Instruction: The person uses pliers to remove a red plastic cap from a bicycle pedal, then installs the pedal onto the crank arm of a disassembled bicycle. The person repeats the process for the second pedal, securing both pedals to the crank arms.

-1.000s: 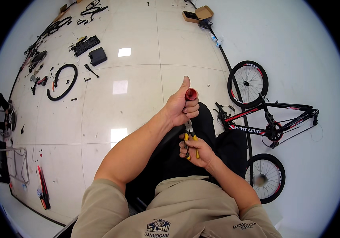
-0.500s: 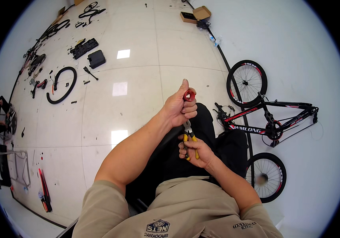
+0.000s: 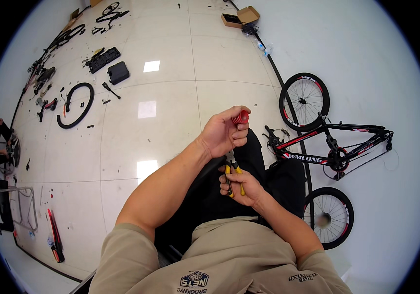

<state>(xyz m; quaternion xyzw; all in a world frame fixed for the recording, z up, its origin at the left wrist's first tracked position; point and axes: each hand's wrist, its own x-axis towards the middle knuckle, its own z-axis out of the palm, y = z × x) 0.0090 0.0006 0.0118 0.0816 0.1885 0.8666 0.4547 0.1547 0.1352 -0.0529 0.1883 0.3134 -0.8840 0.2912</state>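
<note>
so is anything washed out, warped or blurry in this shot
In the head view, three bright glare patches sit on the floor; in the head view, the dark wall strip curves and the corners go black; in the head view, a round blur covers the middle of the lower wheel, while the left hand and right hand look fairly sharp.
</note>
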